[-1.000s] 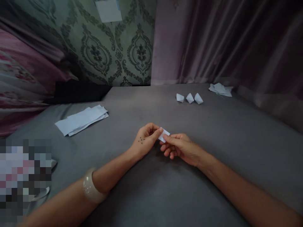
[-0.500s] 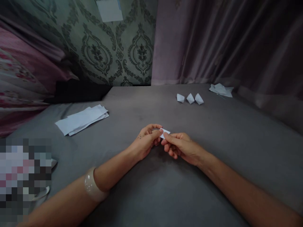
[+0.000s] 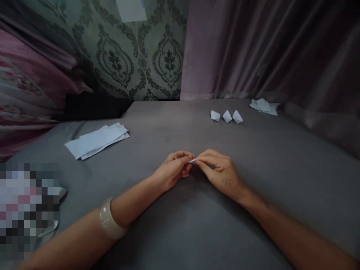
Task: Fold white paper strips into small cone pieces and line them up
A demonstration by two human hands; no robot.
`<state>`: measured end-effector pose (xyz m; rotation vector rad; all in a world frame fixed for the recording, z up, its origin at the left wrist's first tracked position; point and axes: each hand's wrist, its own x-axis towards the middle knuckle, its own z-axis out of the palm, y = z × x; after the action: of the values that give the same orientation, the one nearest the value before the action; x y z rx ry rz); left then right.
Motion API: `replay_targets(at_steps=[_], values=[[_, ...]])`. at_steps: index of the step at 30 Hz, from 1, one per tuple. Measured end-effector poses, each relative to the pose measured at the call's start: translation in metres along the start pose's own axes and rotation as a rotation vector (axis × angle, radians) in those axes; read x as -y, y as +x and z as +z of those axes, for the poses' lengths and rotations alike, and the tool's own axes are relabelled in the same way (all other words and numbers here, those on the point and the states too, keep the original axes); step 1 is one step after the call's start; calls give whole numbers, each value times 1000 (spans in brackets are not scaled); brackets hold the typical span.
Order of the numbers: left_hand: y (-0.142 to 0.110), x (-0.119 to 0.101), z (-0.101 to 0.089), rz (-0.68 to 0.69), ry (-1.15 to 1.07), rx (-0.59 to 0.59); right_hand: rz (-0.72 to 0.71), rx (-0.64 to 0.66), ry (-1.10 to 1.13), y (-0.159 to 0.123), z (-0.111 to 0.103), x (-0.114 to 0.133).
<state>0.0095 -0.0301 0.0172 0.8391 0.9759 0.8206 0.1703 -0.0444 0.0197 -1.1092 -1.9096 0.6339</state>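
White folded paper (image 3: 192,161), small: one, pinched between the fingertips of left hand (image 3: 176,168) and right hand (image 3: 221,170).

Hands pinching folded paper
Beyond the small folded paper (image 3: 192,161), pinched by left hand (image 3: 174,169) and right hand (image 3: 222,173), stand three white paper shapes (image 3: 227,116).
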Motion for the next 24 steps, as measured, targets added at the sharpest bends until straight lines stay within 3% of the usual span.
replay_targets(at_steps=[4, 7, 10, 14, 24], values=[[-6, -3, 0, 292, 372, -128, 209, -37, 60, 4, -5, 2], [-7, -3, 0, 383, 426, -74, 315, 0, 115, 5, -9, 1], [-6, 0, 1, 360, 367, -40, 367, 35, 138, 4, -9, 0], [-4, 1, 0, 299, 343, -84, 388, 24, 103, 2, -8, -2], [6, -3, -6, 305, 465, -5, 355, -3, 81, 4, -4, -15]])
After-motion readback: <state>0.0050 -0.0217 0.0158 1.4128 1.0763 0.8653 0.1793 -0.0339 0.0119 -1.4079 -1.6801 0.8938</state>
